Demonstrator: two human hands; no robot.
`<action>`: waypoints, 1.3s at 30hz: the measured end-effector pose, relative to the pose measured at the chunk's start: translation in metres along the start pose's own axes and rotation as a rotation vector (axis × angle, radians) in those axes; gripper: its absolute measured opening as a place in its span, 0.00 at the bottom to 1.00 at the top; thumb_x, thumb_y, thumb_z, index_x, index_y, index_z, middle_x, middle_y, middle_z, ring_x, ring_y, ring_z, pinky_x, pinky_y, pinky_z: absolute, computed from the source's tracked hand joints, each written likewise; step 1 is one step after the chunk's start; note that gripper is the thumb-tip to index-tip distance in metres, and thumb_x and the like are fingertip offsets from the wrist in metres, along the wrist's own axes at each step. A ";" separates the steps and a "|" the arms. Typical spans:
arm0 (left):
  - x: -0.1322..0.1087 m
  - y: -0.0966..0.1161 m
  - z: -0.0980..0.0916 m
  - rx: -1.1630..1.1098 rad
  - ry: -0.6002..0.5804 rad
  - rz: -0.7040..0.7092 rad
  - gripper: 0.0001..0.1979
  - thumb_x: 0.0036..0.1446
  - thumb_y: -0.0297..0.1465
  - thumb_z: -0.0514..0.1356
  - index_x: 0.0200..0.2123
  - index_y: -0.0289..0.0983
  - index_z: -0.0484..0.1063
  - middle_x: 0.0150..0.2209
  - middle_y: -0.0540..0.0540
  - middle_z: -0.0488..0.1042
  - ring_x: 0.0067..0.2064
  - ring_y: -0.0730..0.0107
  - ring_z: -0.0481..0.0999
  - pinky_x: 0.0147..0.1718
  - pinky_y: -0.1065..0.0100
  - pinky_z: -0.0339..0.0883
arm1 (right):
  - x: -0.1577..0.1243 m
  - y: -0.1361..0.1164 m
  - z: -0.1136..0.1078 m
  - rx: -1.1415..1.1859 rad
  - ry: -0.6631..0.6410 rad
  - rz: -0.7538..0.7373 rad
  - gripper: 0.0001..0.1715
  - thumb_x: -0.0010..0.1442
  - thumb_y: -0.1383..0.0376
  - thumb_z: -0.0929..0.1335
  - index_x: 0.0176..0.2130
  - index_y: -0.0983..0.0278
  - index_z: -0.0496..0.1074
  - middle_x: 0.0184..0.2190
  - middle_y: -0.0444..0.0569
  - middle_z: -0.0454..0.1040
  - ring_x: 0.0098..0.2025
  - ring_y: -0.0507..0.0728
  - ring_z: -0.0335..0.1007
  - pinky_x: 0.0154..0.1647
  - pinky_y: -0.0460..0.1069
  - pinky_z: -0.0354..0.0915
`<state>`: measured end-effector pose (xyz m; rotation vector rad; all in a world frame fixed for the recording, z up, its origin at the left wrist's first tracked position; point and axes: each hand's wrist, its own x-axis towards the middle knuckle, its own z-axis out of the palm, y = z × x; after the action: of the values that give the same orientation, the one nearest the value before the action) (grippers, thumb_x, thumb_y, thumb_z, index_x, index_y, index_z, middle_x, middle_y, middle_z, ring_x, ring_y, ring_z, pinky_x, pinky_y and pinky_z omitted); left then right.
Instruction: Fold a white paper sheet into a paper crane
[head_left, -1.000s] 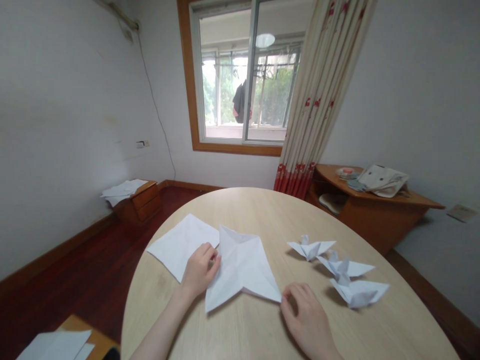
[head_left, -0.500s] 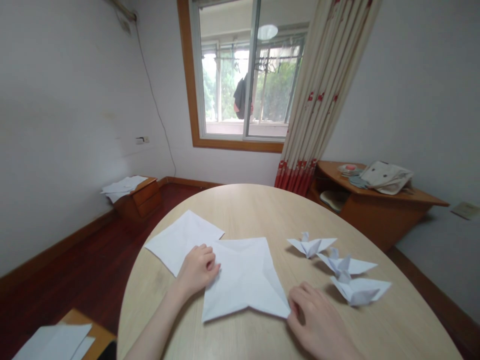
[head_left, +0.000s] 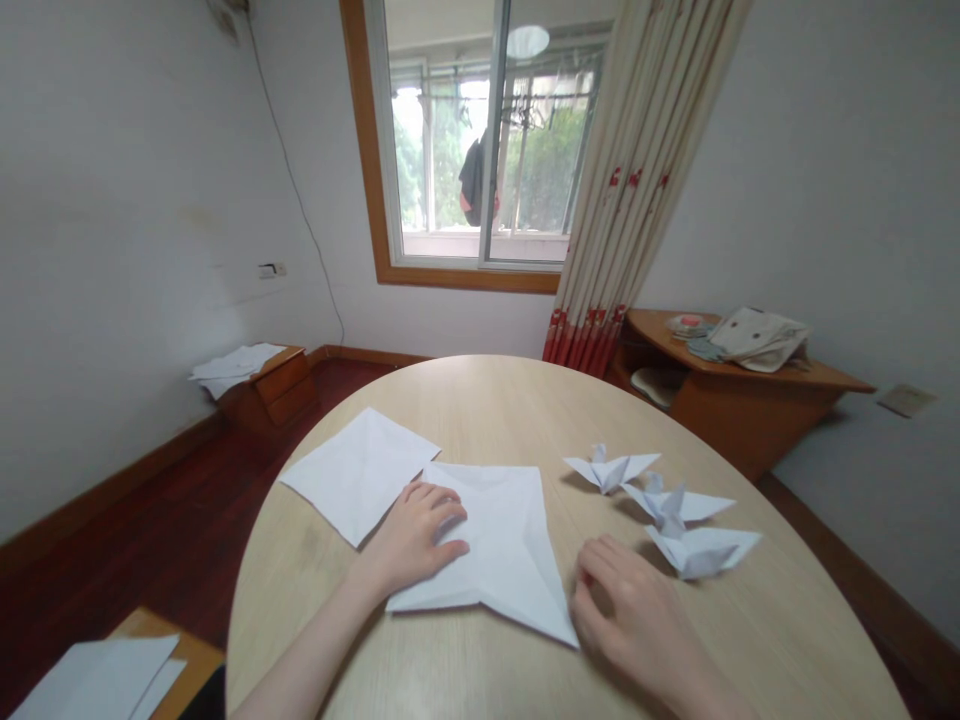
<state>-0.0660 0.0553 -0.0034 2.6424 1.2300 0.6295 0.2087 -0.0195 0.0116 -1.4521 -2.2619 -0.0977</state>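
Observation:
A creased white paper sheet (head_left: pixel 504 545) lies on the round wooden table (head_left: pixel 525 410) in front of me. My left hand (head_left: pixel 417 537) rests flat on its left part with fingers spread, pressing it down. My right hand (head_left: pixel 632 610) sits at the sheet's near right corner with fingers curled; whether it pinches the corner is hidden. A flat white sheet (head_left: pixel 358 472) lies to the left, partly under the creased one. Three folded paper cranes (head_left: pixel 667 512) stand in a row to the right.
A wooden side desk (head_left: pixel 739 395) with a cloth bag (head_left: pixel 761 338) stands at the right by the curtain (head_left: pixel 637 180). A low cabinet (head_left: pixel 262 390) with papers is at the left wall. More paper (head_left: pixel 97 680) lies at the bottom left.
The creased sheet went from partly raised to lying flat. My left hand opened and slid onto it. My right hand followed the sheet's near right corner, which shifted a little right and toward me.

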 end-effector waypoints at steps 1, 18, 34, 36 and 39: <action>0.000 0.001 0.002 -0.018 -0.016 0.013 0.15 0.57 0.38 0.64 0.47 0.43 0.72 0.53 0.45 0.72 0.54 0.57 0.68 0.58 0.53 0.54 | 0.001 0.000 0.000 0.014 0.046 -0.019 0.10 0.59 0.71 0.59 0.27 0.62 0.61 0.26 0.48 0.67 0.30 0.57 0.65 0.31 0.51 0.59; 0.002 0.018 0.024 -0.124 -0.360 0.049 0.39 0.58 0.43 0.61 0.66 0.33 0.52 0.68 0.37 0.47 0.69 0.58 0.46 0.66 0.53 0.40 | -0.001 0.000 0.020 0.152 -0.522 0.018 0.31 0.66 0.62 0.58 0.66 0.65 0.56 0.68 0.50 0.50 0.70 0.62 0.41 0.67 0.61 0.48; 0.000 0.020 0.015 -0.139 -0.515 0.083 0.33 0.67 0.39 0.52 0.69 0.38 0.42 0.69 0.43 0.40 0.70 0.59 0.37 0.66 0.53 0.36 | 0.000 0.002 0.022 0.198 -0.668 0.059 0.32 0.68 0.59 0.57 0.68 0.60 0.46 0.69 0.46 0.39 0.71 0.60 0.29 0.69 0.62 0.37; -0.003 0.020 0.015 -0.163 -0.508 0.121 0.30 0.68 0.34 0.50 0.69 0.42 0.42 0.69 0.45 0.43 0.69 0.62 0.40 0.66 0.55 0.38 | 0.000 0.003 0.023 0.192 -0.666 0.059 0.32 0.68 0.60 0.57 0.68 0.60 0.46 0.69 0.46 0.40 0.71 0.60 0.29 0.69 0.62 0.38; -0.006 0.020 0.014 -0.173 -0.505 0.146 0.29 0.68 0.33 0.49 0.69 0.43 0.42 0.69 0.46 0.45 0.69 0.61 0.41 0.66 0.53 0.39 | -0.002 0.004 0.024 0.188 -0.644 0.049 0.33 0.68 0.61 0.57 0.68 0.61 0.46 0.69 0.47 0.40 0.71 0.61 0.29 0.69 0.63 0.39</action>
<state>-0.0496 0.0377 -0.0115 2.5322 0.8054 0.0631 0.2050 -0.0125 -0.0121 -1.5896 -2.6202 0.6711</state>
